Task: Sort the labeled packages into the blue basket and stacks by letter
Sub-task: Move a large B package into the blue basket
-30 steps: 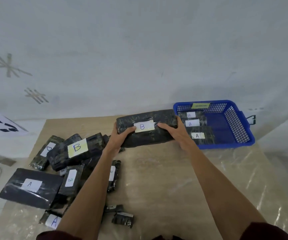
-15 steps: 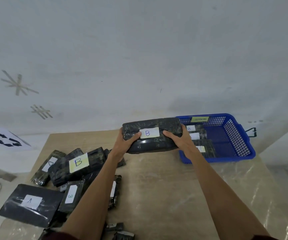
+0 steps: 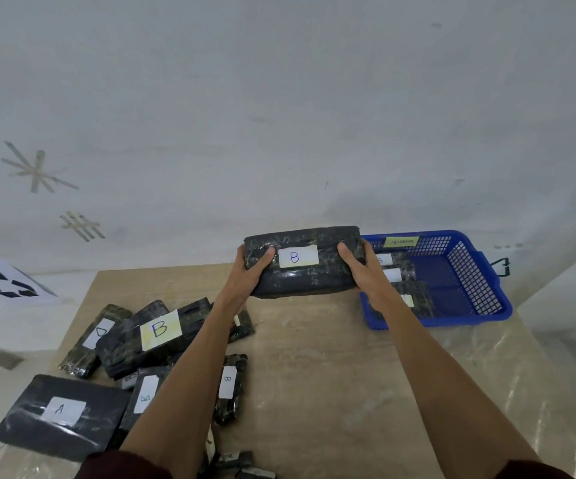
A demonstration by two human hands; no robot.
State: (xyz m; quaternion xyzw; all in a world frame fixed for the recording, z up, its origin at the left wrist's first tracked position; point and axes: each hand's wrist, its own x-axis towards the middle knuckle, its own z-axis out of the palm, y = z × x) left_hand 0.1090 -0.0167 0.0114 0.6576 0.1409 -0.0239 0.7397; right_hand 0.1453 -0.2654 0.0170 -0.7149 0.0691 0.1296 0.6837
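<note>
You had open tabletop [image 3: 331, 375] between the loose pile [image 3: 124, 347] on the left and the blue basket [image 3: 469, 278] at the far right corner. The black wrapped package [image 3: 307, 285], labelled B, hung over the far edge, just left of the basket. Your left hand [image 3: 246, 276] and right hand [image 3: 366, 274] gripped its ends, thumbs on top.

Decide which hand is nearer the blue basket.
Right. The right hand grips the end of the B package beside the basket; the left hand grips the opposite end, farther left over the table.
</note>
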